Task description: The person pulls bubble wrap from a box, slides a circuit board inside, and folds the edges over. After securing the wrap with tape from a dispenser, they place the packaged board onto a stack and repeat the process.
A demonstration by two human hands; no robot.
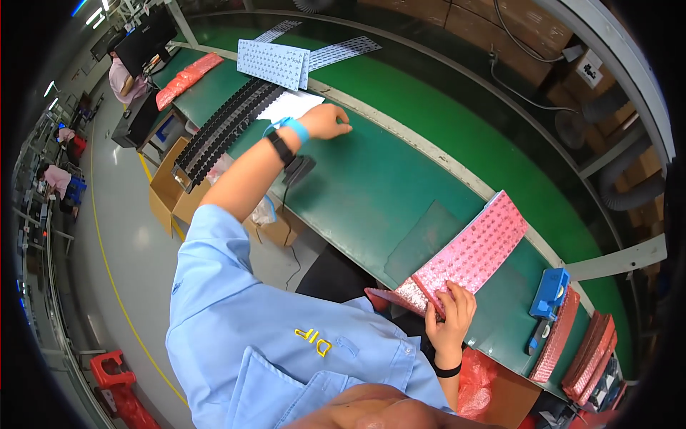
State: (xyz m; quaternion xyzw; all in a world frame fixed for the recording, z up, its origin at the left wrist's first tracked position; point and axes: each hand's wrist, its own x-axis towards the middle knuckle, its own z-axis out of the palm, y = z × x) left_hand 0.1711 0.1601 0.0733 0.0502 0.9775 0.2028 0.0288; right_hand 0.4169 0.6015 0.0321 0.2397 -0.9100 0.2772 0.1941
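My left hand hangs over the green bench mat, fingers loosely curled and slightly apart, with nothing visible in them. A blue band and a black band circle that wrist. Just beyond it are a white sheet and several pale perforated panels, some upright, some lying slanted. Nearer my body, my right hand grips the near end of a pink bubble-wrap bag. Rows of small marks show through the bag, and a pale edge shows at its far end. The bag's near part is folded up by my fingers.
A black toothed rack stands left of my left hand. Pink bubble-wrap packs and a blue tape dispenser are at the right. Cardboard boxes stand below the bench. A metal rail borders the bench's far side.
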